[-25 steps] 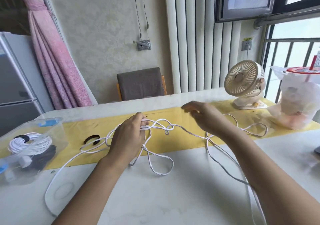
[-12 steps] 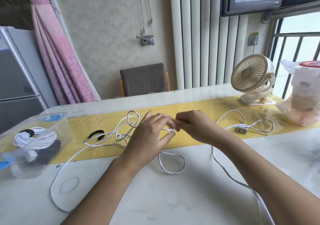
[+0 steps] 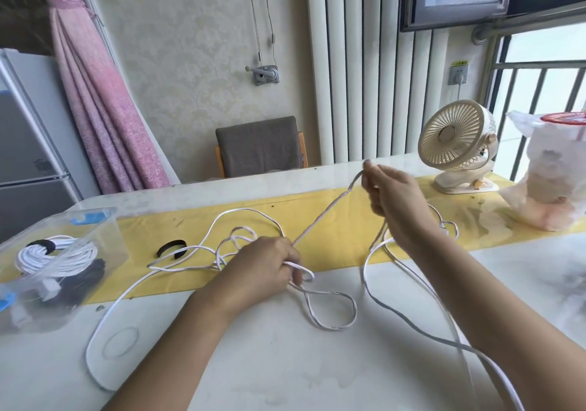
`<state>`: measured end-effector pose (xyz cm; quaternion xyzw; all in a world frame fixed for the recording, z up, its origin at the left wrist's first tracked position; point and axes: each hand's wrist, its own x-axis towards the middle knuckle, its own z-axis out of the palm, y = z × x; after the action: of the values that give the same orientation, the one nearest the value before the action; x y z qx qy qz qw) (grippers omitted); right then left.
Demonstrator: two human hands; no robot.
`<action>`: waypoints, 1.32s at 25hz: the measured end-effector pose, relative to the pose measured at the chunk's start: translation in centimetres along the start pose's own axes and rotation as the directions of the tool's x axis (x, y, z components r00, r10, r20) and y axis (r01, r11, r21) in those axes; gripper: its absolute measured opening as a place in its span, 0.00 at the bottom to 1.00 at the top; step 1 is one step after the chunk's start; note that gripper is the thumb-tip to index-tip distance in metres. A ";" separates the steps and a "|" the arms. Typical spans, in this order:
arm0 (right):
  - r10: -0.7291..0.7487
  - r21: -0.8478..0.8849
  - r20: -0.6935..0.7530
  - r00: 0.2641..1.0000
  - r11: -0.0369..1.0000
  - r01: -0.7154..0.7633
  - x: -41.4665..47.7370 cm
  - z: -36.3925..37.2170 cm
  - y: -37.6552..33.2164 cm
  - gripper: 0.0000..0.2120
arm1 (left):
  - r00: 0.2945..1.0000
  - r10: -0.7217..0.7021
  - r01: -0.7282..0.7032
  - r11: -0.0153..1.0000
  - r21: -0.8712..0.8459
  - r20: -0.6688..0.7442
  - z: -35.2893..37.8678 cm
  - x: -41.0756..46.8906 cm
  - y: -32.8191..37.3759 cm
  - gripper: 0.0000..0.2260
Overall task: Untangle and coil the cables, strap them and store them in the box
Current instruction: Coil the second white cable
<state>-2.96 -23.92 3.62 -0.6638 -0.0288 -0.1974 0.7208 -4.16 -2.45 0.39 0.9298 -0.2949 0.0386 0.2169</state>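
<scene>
Cable: drawn into a taut slanted stretch between the hands since half a second ago, when both hands met at one knot. The rest lying in loose loops over table and yellow runner, one loop near centre, a long run trailing off the near right edge.
Left hand: low, near centre, fingers curled round a crossing of strands.
Right hand: risen far and right, fingers pinched on the raised strand.
Risk, knot: harder pulling against the gripped crossing likely to cinch the tangle instead of freeing it.
Risk, trailing run: slack off the near edge liable to snag or drag. Cable end behind the right wrist too hidden to tell.
Risk, fan: standing just right of the raised hand, so a wide sweep could whip cable into it.
Strap: black, lying left on the runner, untouched.
Box: clear, far left, already holding a strapped white coil and a dark one.
</scene>
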 end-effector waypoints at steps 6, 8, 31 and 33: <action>-0.292 -0.628 -0.138 0.946 0.765 0.145 0.9 -3.5 -1.6 0.13 | 0.788 -0.002 0.163 0.965 0.206 -0.615 -2.7 -0.1 -2.2 0.25; -0.253 -0.792 -0.161 0.954 0.609 0.028 1.2 -4.0 -1.3 0.14 | 0.807 0.091 0.128 0.938 0.323 -0.583 -1.7 0.3 -1.6 0.31; -0.552 -0.700 0.356 0.754 0.377 0.607 -2.9 2.9 1.5 0.07 | 0.774 -0.230 0.124 0.969 -0.215 -0.590 0.8 0.3 1.2 0.10; -0.564 -0.673 0.362 0.742 0.392 0.627 -2.9 2.9 1.4 0.04 | 0.763 -0.183 0.112 0.982 -0.152 -0.620 0.5 0.2 1.2 0.09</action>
<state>-4.50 -20.35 1.73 -0.8529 -0.2053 -0.4095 0.2504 -4.73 -3.66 0.39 0.8704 -0.1324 0.3153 0.3543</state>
